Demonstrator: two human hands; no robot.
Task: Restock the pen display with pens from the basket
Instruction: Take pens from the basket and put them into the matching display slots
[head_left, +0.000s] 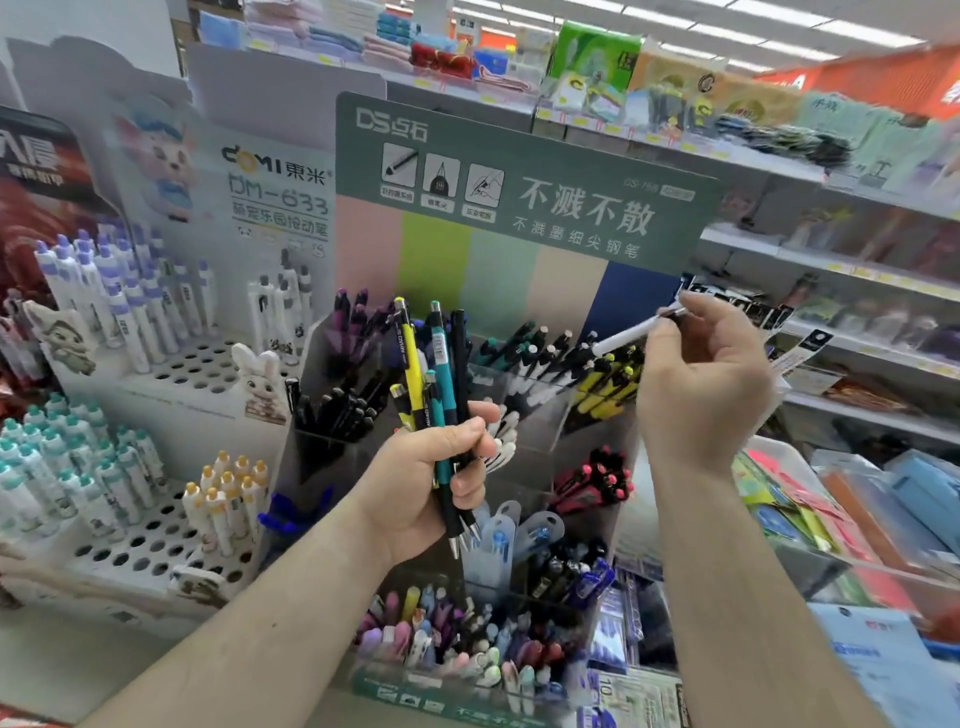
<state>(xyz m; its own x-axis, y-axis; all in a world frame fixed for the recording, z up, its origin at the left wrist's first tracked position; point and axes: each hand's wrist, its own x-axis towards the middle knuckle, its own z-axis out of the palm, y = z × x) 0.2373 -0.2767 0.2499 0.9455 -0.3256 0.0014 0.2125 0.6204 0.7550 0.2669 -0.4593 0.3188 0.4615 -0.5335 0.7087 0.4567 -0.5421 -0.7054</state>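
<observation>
- At the far left a white perforated stand (171, 374) carries upright white pens with purple caps (104, 291) on its upper tier and teal-capped pens (47, 457) and yellow-capped pens (228, 493) on the lower tier; many holes are unfilled.
- A pale backboard (270, 197) with a cartoon animal rises behind that stand, and a red poster (36, 176) sits at the left edge.
- In the middle stands the pen display (519, 415), a tiered clear rack under a green header card (519, 171), its compartments packed with purple, black, teal, yellow, red and pastel pens.
- The left hand (431, 488) is clenched around a bundle of pens (439, 395), yellow, teal and black, held upright with tips down, just in front of the rack's middle tiers.
- The right hand (701, 374) pinches a white pen (631, 332) at its upper end; the pen slants down to the left, its low end just over the yellow-and-black pens (608, 384) in the upper right compartment.
- To the right, store shelves (857, 270) hold blurred packaged goods, and flat coloured stationery packs (810, 514) lie close beside the rack.
- Ceiling strip lights (727, 26) run overhead.
- The basket is out of sight; open space lies between the forearms and along the bare shelf front at lower left.
</observation>
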